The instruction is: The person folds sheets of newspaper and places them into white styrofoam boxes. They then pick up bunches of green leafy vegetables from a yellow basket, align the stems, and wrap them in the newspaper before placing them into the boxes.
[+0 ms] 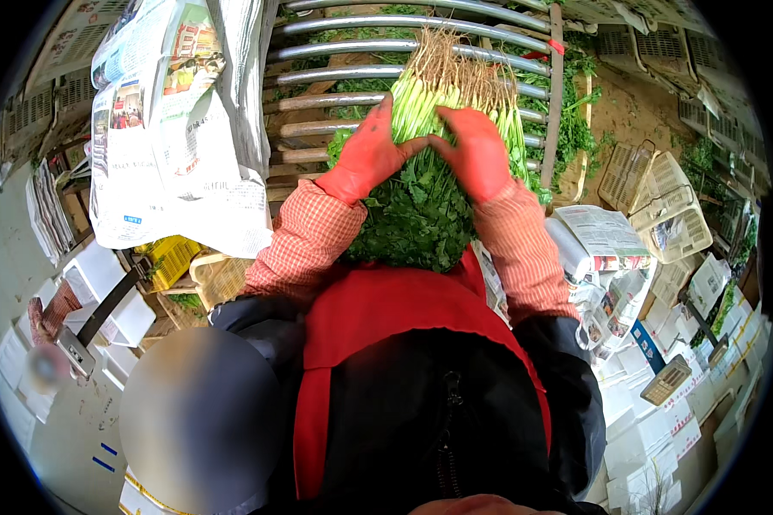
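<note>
A large bunch of leafy herbs, apparently coriander (425, 212), lies on a rack of metal bars (335, 75) with its brown roots (441, 55) pointing away from me. Its dark leaves reach back to my red apron (399, 302). In a red rubber glove, my left hand (370, 151) clasps the left side of the pale stems, thumb turned inward. My right hand (480, 151), gloved alike, grips the stems from the right, its fingers bent over them. The two thumbs nearly meet across the bunch. More rooted stems (509, 122) lie beyond my right hand.
Stacked newspaper sheets (161, 141) cover the rack's left side. More newspaper (605, 238) lies at right, near plastic baskets (673, 206). Loose greens (570, 90) lie under and beside the bars. Scales (667, 380) and white foam boxes (650, 438) stand behind; another person (51, 315) is at far left.
</note>
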`<action>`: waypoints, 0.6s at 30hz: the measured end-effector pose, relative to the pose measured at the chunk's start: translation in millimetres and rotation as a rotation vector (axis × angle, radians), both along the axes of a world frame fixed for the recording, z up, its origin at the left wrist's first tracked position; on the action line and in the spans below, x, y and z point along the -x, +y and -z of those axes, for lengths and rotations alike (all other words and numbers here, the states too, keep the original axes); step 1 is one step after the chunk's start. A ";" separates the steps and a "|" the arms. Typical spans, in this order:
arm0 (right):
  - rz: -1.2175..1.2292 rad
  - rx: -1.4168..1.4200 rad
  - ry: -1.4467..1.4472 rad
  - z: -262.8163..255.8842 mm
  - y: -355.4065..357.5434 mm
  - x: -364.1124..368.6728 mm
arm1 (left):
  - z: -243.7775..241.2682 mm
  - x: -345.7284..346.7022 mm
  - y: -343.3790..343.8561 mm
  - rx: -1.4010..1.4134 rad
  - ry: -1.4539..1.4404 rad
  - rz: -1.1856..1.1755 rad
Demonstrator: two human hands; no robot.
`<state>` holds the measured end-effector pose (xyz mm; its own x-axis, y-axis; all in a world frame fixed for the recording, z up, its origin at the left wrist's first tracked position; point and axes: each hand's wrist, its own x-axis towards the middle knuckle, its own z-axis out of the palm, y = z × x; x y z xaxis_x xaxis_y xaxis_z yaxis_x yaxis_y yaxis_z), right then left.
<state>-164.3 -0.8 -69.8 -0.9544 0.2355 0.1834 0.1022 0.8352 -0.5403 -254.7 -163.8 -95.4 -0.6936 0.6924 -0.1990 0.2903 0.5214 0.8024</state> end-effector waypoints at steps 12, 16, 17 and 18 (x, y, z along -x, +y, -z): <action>0.716 0.896 -0.349 67.5 167.0 -69.1 | -8.7 -10.0 0.4 0.082 0.264 -0.112; 0.557 0.413 -0.123 70.7 116.1 -53.6 | -38.5 -19.5 25.4 -0.336 0.292 0.045; 0.569 0.318 -0.164 63.7 108.7 -42.9 | -41.5 -25.3 35.9 -0.483 0.192 0.131; 0.547 0.252 -0.182 62.5 101.7 -36.0 | -53.7 -34.9 50.7 -0.371 0.125 0.279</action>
<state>-128.4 100.9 -132.3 -0.6945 0.7132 -0.0955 0.5874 0.4852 -0.6478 -219.8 -113.1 -41.7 -0.4740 0.8639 0.1702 0.4848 0.0948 0.8695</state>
